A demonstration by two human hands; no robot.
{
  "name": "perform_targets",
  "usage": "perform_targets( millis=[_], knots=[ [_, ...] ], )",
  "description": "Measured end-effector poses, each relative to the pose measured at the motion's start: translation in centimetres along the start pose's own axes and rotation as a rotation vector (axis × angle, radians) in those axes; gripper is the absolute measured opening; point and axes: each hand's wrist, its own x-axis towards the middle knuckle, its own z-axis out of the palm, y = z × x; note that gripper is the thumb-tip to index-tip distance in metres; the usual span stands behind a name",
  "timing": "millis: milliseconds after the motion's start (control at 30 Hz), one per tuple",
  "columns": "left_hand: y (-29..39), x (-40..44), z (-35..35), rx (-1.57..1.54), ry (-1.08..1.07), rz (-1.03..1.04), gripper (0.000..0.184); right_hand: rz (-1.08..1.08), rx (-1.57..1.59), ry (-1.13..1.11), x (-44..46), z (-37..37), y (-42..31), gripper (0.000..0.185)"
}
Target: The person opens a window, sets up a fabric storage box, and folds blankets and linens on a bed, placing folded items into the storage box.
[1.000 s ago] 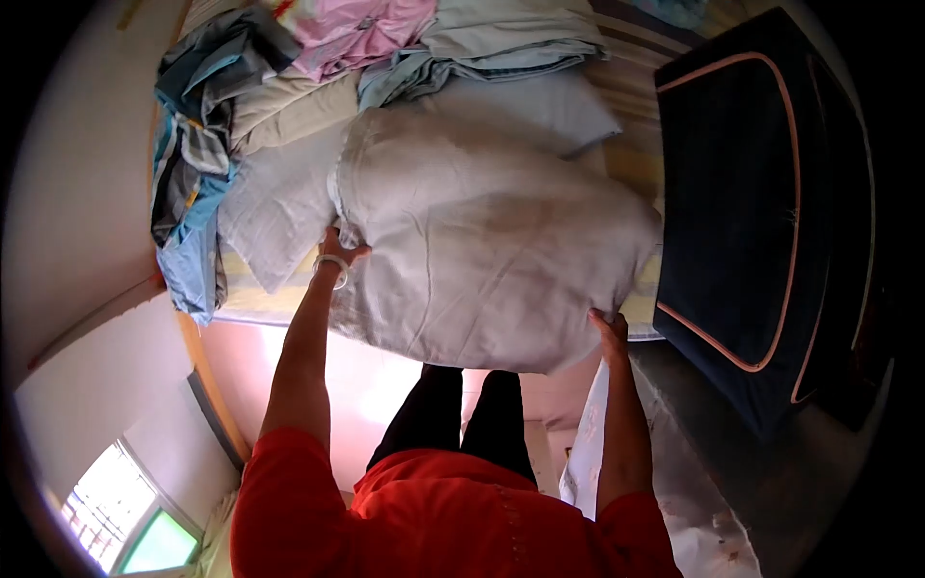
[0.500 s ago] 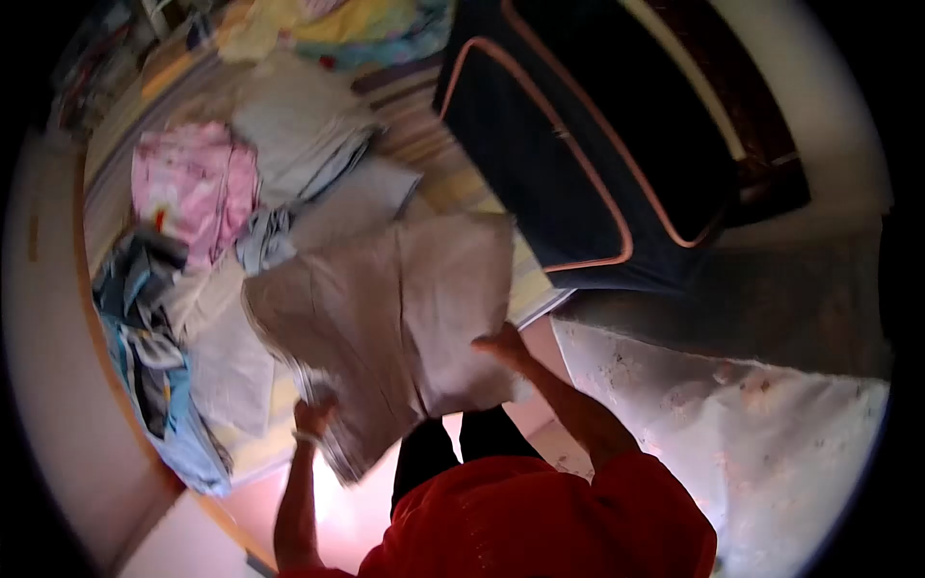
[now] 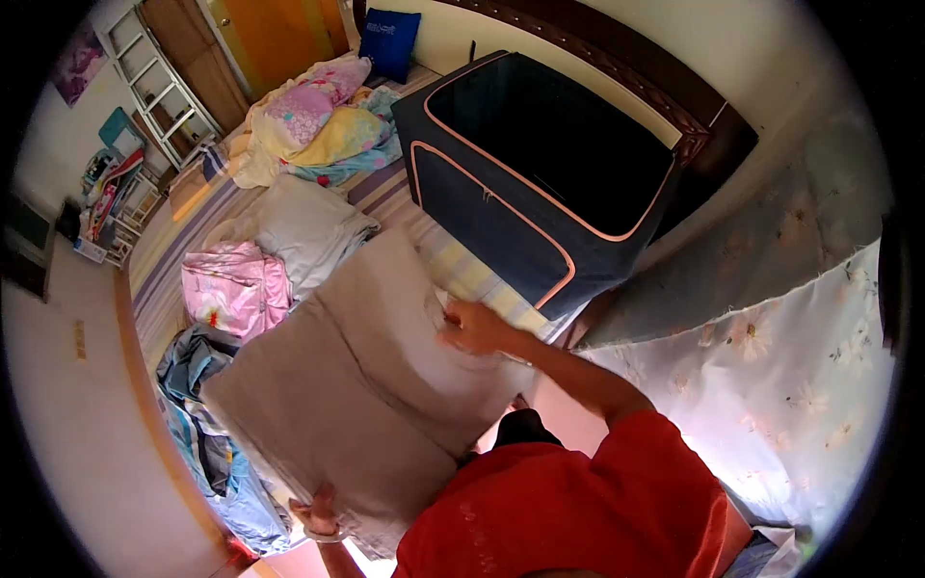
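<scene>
A large folded brown cloth [image 3: 332,385] is spread out in front of my body, a long crease running down its middle. At its near left edge, my left hand [image 3: 318,512] grips the border, with a bangle around the wrist. My right hand [image 3: 469,328] is closed at the cloth's right side, slightly blurred. Beyond the cloth lie a folded pink cloth [image 3: 236,289] and a folded pale grey cloth [image 3: 313,231]. To the left, partly covered by the brown cloth, are blue and grey clothes [image 3: 207,453].
A dark fabric storage box [image 3: 491,226] with orange piping stands open-topped on the striped bed [image 3: 178,241]. Behind are rumpled floral bedding [image 3: 318,125] and a blue cushion [image 3: 389,43]. A ladder [image 3: 159,87] leans at the far left. A floral curtain [image 3: 771,376] hangs on the right.
The brown cloth has turned and now lies wider and flatter. My right hand has shifted left along its edge, and my left hand is lower. The view has tilted up, showing more of the room.
</scene>
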Motion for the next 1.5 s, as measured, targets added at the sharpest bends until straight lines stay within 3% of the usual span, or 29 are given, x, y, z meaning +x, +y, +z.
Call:
perform_targets(
  millis=[67,100,133,167,233,267,300,333,400,467,600,733,833,933,1000,1033,1133,1200,1300,1367,1400,1500],
  knots=[
    [0.5,-0.9,0.4,0.346,0.063,0.420,0.039,-0.137,-0.149,0.280,3.9,-3.6,2.5,0.040],
    [1.4,-1.9,3.3,0.295,0.118,0.401,0.035,-0.155,-0.341,0.443,5.6,-7.0,2.5,0.043],
    [2.2,-2.9,6.2,0.242,0.174,0.383,0.031,0.025,-0.491,0.467,6.6,-10.5,1.0,0.050],
    [-2.3,-1.6,1.0,0.212,0.123,0.429,0.027,0.055,-0.666,0.567,8.1,-12.4,2.3,0.056],
    [-10.8,0.9,-8.7,0.147,0.012,0.514,0.020,0.174,-0.685,0.446,10.4,-14.9,5.5,0.062],
    [-9.9,0.1,-2.9,0.379,0.232,0.349,0.012,0.262,-0.603,0.325,11.2,-15.2,6.8,0.058],
    [-7.5,-0.9,4.7,0.435,0.430,0.128,0.030,0.352,-0.520,0.202,11.9,-15.1,8.6,0.054],
    [-6.8,-1.3,9.0,0.382,0.486,0.121,0.018,0.440,-0.444,0.079,12.3,-14.5,10.2,0.050],
    [-6.8,-2.0,13.1,0.433,0.651,0.037,0.024,0.281,-0.480,0.053,12.0,-13.3,11.6,0.032],
    [-7.7,-2.6,12.0,0.499,0.603,0.009,0.027,0.126,-0.573,0.015,11.4,-13.0,10.8,0.023],
    [-8.1,-3.9,10.7,0.403,0.577,0.135,0.030,0.050,-0.531,-0.125,8.3,-13.3,10.0,0.022],
    [-6.0,-3.8,9.2,0.546,0.405,0.194,0.028,-0.015,-0.506,-0.225,3.6,-12.7,7.7,0.022],
    [-2.8,-4.5,11.3,0.540,0.397,0.161,0.018,0.140,-0.571,-0.167,1.4,-11.3,5.5,0.024],
    [-1.4,-4.9,9.9,0.477,0.458,0.195,0.016,-0.445,-0.575,0.498,-0.7,-9.2,2.3,0.026],
    [1.0,-6.2,9.6,0.477,0.398,0.185,0.014,-0.638,-0.387,0.364,-1.6,-5.4,2.4,0.029],
    [2.2,-6.7,9.0,0.417,0.359,0.103,0.023,-0.728,-0.296,0.302,-1.7,-3.1,3.1,0.030],
    [5.6,-8.4,10.0,0.397,0.446,-0.019,0.040,-0.237,-0.057,-0.033,0.8,6.7,7.9,0.038],
    [6.0,-9.2,7.5,0.437,0.520,-0.078,0.043,0.220,0.106,-0.275,3.5,12.2,11.2,0.056],
    [3.8,-9.7,3.5,0.468,0.593,-0.092,0.044,0.291,0.081,-0.383,4.9,21.4,17.2,0.061],
    [-0.6,-9.6,-1.8,0.512,0.643,-0.093,0.043,0.122,-0.058,-0.190,3.9,30.0,23.5,0.062],
    [-0.6,-8.6,0.9,0.492,0.613,-0.145,0.038,0.036,-0.127,-0.093,3.7,31.5,23.5,0.063],
    [-5.2,-7.8,-2.3,0.345,0.629,-0.260,0.039,0.314,0.024,-0.300,4.7,27.6,19.4,0.061]
  ],
)
